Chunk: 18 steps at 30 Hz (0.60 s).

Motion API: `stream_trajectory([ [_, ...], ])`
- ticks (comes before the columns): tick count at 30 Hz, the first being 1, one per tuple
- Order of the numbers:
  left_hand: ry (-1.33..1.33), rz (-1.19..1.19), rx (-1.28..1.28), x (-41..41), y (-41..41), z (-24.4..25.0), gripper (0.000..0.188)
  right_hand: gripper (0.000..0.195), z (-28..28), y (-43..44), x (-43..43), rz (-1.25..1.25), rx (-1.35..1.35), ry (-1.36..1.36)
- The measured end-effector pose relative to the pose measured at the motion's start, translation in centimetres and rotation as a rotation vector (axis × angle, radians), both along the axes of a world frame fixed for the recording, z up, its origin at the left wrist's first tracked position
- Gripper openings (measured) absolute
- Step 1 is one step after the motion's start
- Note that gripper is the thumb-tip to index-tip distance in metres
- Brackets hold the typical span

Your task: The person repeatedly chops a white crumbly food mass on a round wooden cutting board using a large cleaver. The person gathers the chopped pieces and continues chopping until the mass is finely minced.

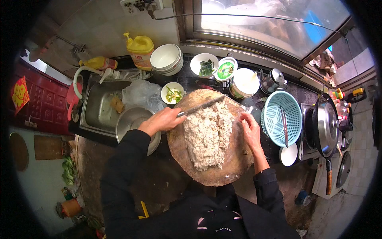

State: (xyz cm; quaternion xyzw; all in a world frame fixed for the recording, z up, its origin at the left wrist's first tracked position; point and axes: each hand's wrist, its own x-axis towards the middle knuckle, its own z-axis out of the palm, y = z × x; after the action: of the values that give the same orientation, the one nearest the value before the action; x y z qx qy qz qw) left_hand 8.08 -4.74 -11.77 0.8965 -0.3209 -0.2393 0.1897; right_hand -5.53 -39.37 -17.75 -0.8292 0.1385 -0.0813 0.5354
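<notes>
A round wooden chopping board [178,149] lies in front of me, bearing a thick mound of pale, finely minced food [207,140]. My left hand [165,119] grips the dark handle of a kitchen knife [206,105]. The blade reaches across the far end of the mound, seen nearly edge-on, with bits of mince beside it. My right hand [250,129] is at the board's right edge, fingers partly bent and apart, holding nothing that I can see. Whether its fingertips touch the board is unclear.
Left are a steel basin [121,127] and a sink [100,112]. Behind the board stand a bowl of sliced green peppers [173,93], a bowl of dark greens [206,66] and a white tub [245,83]. Right, a blue colander [276,119] holds chopsticks [284,125] beside a lidded wok [326,125].
</notes>
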Motion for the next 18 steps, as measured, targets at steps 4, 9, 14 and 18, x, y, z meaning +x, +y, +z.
stream_trajectory([
  [4, -0.354, -0.141, -0.009, -5.4, 0.5, 2.4, 0.027, 0.031, -0.3, 0.5, -0.7, -0.008, 0.037, -0.018],
  [9, -0.722, 0.025, 0.245, -14.5, -2.3, -1.2, 0.008, 0.034, -0.2, 1.3, -1.8, -0.005, -0.101, -0.035],
  [14, -0.466, 0.253, 0.003, -19.7, -2.0, 3.2, 0.027, 0.036, -0.1, -0.1, -2.5, 0.077, -0.091, -0.104],
  [18, -0.362, 0.661, -0.298, -22.6, -5.8, 7.1, 0.032, 0.035, 0.4, -1.3, -3.3, 0.087, -0.015, -0.099],
])
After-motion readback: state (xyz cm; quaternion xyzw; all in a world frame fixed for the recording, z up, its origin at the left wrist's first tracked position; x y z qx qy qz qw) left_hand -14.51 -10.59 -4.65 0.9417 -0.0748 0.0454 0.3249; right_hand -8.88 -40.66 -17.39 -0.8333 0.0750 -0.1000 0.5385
